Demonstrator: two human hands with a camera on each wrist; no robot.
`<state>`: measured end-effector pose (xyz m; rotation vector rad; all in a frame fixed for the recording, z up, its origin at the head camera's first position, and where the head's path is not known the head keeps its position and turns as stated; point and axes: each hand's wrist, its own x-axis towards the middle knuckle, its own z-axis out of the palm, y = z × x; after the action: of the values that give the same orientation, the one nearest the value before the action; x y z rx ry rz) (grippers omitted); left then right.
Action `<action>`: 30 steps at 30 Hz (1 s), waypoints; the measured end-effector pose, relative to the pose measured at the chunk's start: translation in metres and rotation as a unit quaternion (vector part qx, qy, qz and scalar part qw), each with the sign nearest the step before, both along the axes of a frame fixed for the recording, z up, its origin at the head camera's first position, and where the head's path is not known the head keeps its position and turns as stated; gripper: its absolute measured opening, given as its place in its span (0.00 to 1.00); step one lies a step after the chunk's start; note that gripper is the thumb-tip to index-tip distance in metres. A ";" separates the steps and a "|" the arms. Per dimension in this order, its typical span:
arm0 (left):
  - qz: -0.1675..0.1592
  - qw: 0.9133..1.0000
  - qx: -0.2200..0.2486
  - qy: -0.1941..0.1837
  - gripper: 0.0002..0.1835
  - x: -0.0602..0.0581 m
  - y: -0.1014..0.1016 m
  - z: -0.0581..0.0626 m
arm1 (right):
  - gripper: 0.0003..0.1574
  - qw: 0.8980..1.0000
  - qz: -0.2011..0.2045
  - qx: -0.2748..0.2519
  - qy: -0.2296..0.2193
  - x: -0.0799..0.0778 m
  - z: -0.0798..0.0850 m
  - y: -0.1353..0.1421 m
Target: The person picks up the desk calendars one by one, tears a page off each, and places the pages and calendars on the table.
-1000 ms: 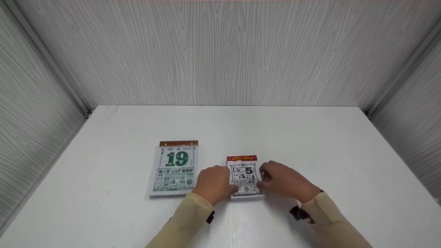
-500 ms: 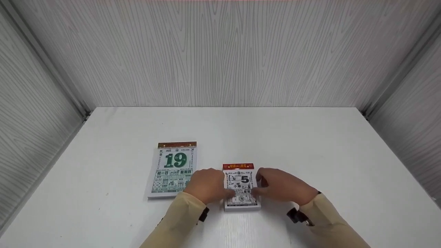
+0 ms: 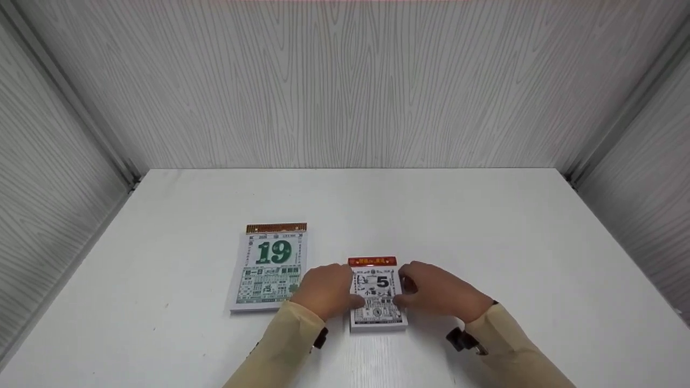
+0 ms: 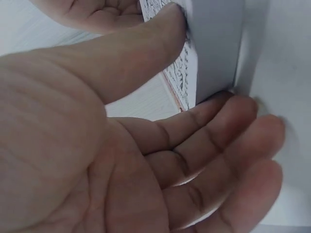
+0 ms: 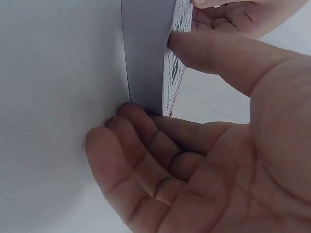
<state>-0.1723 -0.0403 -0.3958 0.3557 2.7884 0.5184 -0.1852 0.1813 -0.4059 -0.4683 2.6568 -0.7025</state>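
A small tear-off calendar [image 3: 378, 295] with a red header strip and a black 5 lies flat on the white table. My left hand [image 3: 326, 291] holds its left side, the thumb on the printed top sheet. On the opposite side my right hand [image 3: 444, 291] grips it the same way, thumb over the sheet's edge. In the left wrist view, curled fingers [image 4: 233, 121] touch the thick side of the calendar [image 4: 218, 48] near the tabletop. The right wrist view has the fingertips [image 5: 131, 114] bent against the calendar's side [image 5: 148, 53] near its far corner.
A larger tear-off calendar [image 3: 272, 275] with a green 19 and a gold-brown header lies left of the small one, close to my left hand. A grey wood-grain panel [image 3: 345, 86] stands behind the white table [image 3: 485, 215], with similar panels at both sides.
Both hands have brought the small calendar a short way nearer to me, mostly between the two earlier frames. Since half a second ago it has barely moved. The larger calendar stays in its place.
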 end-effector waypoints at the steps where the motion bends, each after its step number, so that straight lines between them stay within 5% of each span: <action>1: 0.000 1.000 0.005 0.000 0.20 0.000 0.000 0.000 | 0.21 1.000 -0.006 -0.001 -0.003 0.000 0.000 -0.001; 17: 0.025 0.999 0.036 -0.024 0.41 0.002 0.001 0.000 | 0.29 0.999 -0.021 -0.036 -0.011 0.003 0.004 -0.001; 30: 0.014 0.999 0.002 0.039 0.42 0.012 0.007 0.004 | 0.10 0.995 -0.037 -0.092 0.006 -0.002 0.003 0.003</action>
<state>-0.1606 -0.0337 -0.3913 0.3450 2.8711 0.5278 -0.1868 0.1840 -0.4025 -0.4253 2.6434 -0.9762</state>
